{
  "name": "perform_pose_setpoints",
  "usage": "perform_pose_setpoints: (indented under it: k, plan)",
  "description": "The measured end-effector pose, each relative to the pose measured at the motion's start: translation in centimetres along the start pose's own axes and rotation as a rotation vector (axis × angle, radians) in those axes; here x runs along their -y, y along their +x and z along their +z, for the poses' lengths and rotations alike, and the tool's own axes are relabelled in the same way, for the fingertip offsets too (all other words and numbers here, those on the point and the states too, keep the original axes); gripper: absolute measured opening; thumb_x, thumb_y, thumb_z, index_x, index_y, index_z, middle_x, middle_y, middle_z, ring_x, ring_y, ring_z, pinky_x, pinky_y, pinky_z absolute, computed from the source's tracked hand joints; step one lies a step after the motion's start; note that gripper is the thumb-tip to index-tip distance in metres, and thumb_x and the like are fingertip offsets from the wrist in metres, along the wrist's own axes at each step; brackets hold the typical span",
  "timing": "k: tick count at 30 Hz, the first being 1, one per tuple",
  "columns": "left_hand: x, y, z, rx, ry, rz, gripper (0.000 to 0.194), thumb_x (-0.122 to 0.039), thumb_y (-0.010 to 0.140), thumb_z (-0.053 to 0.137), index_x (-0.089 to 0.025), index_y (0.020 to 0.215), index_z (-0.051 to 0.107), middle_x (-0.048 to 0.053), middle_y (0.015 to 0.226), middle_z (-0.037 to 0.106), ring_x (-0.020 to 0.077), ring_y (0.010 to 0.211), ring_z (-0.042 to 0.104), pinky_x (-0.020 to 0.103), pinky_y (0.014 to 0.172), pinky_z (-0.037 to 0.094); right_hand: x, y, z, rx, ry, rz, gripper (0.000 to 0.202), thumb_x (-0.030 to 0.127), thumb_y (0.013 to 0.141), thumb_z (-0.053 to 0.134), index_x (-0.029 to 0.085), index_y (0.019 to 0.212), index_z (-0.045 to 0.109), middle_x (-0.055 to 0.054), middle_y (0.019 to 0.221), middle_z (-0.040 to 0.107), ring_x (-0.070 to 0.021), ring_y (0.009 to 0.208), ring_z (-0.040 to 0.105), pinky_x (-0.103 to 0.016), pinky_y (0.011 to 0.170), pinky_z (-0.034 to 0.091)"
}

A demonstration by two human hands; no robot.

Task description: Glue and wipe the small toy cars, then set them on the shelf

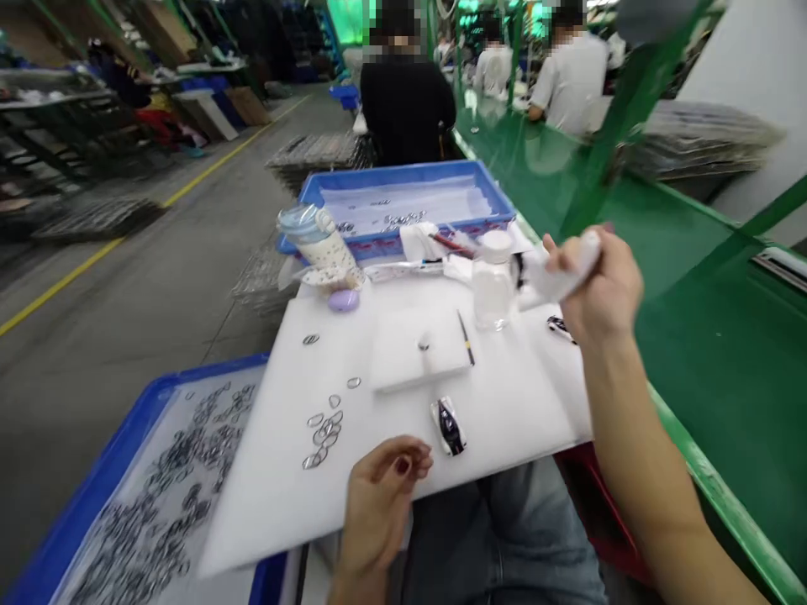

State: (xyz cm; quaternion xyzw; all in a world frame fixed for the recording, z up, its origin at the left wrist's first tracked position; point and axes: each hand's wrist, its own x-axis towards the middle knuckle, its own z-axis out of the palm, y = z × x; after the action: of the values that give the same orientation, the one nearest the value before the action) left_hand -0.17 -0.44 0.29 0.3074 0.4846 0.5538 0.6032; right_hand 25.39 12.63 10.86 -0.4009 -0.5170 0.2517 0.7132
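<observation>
R hand (603,286) clamped on wht cloth (547,276) | axis down-L | L hand (380,500): can't tell

on the white foam-sheet tabletop (510,403), a flat white foam block (397,357) lies near the middle, with a small grey oval piece (424,344) on it and a slim black-and-yellow tool (467,338) along its right edge. a glossy black-and-white elongated piece (449,427) lies before the block; thin dark-edged oval rings (326,433) lie to its left. behind the block, a clear round white-capped bottle (493,286) stands right, a smooth purple oval object (344,300) left. a shallow blue plastic bin (403,172) sits farther back.
</observation>
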Motion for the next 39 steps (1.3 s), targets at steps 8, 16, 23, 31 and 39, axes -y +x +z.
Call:
perform_pose_setpoints:
  k: [8,16,23,31,39]
  plan:
    - [1.5,0.0,2.2,0.109,-0.379,-0.099,0.033,-0.046,0.062,0.092,-0.019,0.075,0.078,0.003,0.068,0.072,0.0094,0.060,0.066,0.016,0.057,0.055,0.7,-15.8,0.1,0.525,-0.229,0.112,0.007,0.017,0.090,0.065,0.022,0.088,0.069,0.001,0.068,0.069,-0.0126,0.054,0.063,-0.022,0.047,0.049]
    - [1.6,-0.1,2.1,0.081,-0.352,-0.110,0.034,-0.045,0.057,0.094,-0.020,0.073,0.077,0.001,0.065,0.072,0.0109,0.058,0.066,0.022,0.060,0.059,0.8,-16.3,3.8,0.544,-0.405,-0.374,0.022,0.011,0.086,0.060,0.021,0.102,0.071,-0.008,0.089,0.068,-0.0145,0.065,0.065,-0.025,0.053,0.056]
    - [1.7,-0.3,1.8,0.126,-0.271,-0.042,0.035,-0.051,0.063,0.090,-0.021,0.075,0.078,0.003,0.067,0.074,0.0127,0.057,0.068,0.021,0.056,0.060,2.1,-14.9,-0.1,0.580,-0.502,-0.256,0.025,0.009,0.085,0.064,0.026,0.102,0.069,-0.005,0.092,0.068,-0.0153,0.066,0.065,-0.028,0.052,0.051]
    - [1.0,-0.1,1.0,-0.043,0.754,0.651,0.010,-0.016,0.082,0.076,-0.019,0.091,0.077,0.005,0.085,0.078,0.0176,0.077,0.073,0.031,0.073,0.062,-0.8,-15.6,0.2,0.551,-0.485,0.252,0.008,0.020,0.090,0.064,0.021,0.092,0.072,-0.002,0.081,0.071,-0.0138,0.068,0.064,-0.026,0.056,0.049]
    - [2.2,0.4,1.5,0.031,1.045,0.898,0.013,-0.018,0.088,0.072,-0.016,0.101,0.073,0.005,0.087,0.072,0.0155,0.079,0.067,0.028,0.072,0.059,-1.9,-16.1,1.1,0.629,-0.568,0.186,0.005,0.018,0.088,0.066,0.018,0.090,0.071,-0.001,0.078,0.070,-0.0119,0.068,0.064,-0.023,0.059,0.047]
